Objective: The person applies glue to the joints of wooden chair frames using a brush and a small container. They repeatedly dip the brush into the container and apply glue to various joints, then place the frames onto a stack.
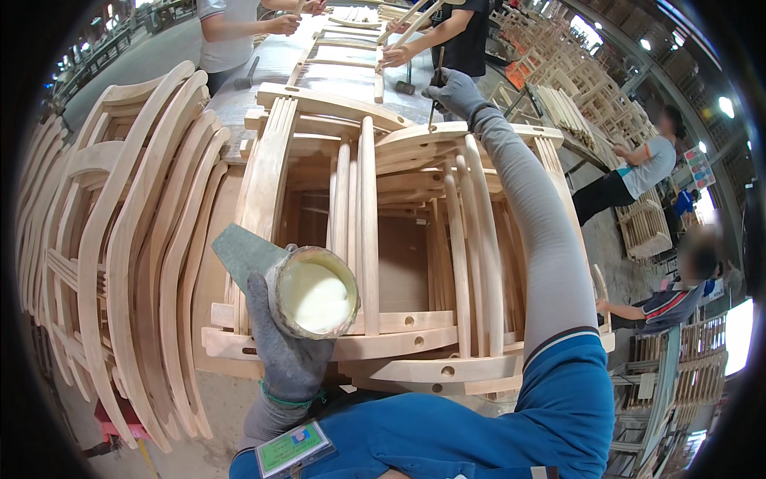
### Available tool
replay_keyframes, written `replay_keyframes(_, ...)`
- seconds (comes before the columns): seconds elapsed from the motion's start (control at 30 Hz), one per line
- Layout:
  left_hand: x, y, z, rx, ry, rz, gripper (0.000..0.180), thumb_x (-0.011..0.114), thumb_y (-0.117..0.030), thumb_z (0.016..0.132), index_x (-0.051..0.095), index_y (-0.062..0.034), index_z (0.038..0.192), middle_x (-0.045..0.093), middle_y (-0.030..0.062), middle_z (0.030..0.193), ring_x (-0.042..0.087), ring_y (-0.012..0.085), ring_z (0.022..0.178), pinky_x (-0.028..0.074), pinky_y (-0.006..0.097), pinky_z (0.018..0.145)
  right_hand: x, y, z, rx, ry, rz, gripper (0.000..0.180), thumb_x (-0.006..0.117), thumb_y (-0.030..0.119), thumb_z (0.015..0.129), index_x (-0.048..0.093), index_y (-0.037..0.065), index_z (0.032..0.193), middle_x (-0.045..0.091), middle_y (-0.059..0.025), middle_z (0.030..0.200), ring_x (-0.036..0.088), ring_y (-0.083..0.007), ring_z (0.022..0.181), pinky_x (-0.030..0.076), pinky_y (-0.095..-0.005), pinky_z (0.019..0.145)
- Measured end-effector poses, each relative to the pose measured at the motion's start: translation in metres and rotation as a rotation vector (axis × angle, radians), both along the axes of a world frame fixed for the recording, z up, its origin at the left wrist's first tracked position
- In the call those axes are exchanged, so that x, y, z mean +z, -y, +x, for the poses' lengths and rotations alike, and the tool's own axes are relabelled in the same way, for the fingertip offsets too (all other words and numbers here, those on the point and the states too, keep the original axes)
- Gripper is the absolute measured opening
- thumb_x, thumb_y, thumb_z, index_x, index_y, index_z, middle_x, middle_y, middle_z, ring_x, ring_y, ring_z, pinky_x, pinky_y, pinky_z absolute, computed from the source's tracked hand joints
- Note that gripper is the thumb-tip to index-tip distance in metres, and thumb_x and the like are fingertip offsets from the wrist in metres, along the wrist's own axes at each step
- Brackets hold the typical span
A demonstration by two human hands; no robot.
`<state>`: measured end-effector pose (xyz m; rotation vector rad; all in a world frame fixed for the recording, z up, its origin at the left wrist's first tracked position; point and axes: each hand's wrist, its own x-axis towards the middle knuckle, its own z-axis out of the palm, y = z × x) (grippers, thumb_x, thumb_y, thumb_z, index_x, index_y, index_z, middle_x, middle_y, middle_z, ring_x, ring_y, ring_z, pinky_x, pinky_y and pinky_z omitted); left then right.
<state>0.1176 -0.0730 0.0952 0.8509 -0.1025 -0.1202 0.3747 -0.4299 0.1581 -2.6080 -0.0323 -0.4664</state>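
Note:
My left hand (pixel 291 343), in a grey glove, is closed around a round cup (pixel 277 297) of white, glue-like liquid (pixel 317 298). A flat grey metal plate (pixel 249 254) juts out from the cup's far left side. My right arm stretches forward in a grey sleeve. My gloved right hand (pixel 461 94) is closed on a thin stick (pixel 433 114), whose lower end is at the far rail (pixel 455 130) of the stacked wooden chair frames. Whether that end touches the wood I cannot tell. Rails with round holes (pixel 409 321) and several upright spindles make up these frames in front of me.
Curved wooden chair parts (pixel 136 239) stand in a dense row at my left. Across the table, two people handle a slatted frame (pixel 343 62). A mallet (pixel 405 87) lies near the far rail. Two more people and stacked furniture (pixel 645 227) are at the right.

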Motion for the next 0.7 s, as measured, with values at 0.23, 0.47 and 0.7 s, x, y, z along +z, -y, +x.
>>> replay_keyframes(0.23, 0.004, 0.001, 0.003, -0.063, -0.126, -0.202, 0.057, 0.029, -0.047, 0.096, 0.035, -0.0044, 0.133, 0.047, 0.0128, 0.126, 0.048, 0.0251, 0.117, 0.045, 0.039, 0.097, 0.007, -0.023, -0.003, 0.101, -0.012, -0.256, 0.029, 0.067, 0.027, 0.075, 0.06, 0.002, 0.087, 0.062, -0.019, 0.08, 0.058, -0.035, 0.076, 0.046, -0.0392, 0.07)
replay_keyframes(0.47, 0.001, 0.001, 0.004, 0.043, 0.005, 0.1, 0.049, 0.037, -0.037, 0.097, 0.028, -0.0063, 0.134, 0.04, 0.0155, 0.129, 0.049, 0.0304, 0.114, 0.053, 0.047, 0.087, 0.013, -0.032, 0.001, -0.006, -0.122, -0.348, 0.03, 0.066, 0.03, 0.076, 0.063, 0.006, 0.094, 0.064, -0.0173, 0.094, 0.06, -0.0334, 0.09, 0.047, -0.04, 0.078)
replay_keyframes(0.7, 0.002, 0.006, 0.008, -0.044, -0.219, -0.295, 0.053, 0.032, -0.048, 0.095, 0.04, -0.0088, 0.129, 0.049, 0.0128, 0.124, 0.051, 0.0284, 0.113, 0.049, 0.049, 0.089, 0.013, -0.012, -0.012, 0.034, 0.026, -0.179, 0.018, 0.069, 0.014, 0.074, 0.061, 0.0, 0.081, 0.062, -0.0107, 0.072, 0.058, -0.0178, 0.06, 0.047, -0.0315, 0.058)
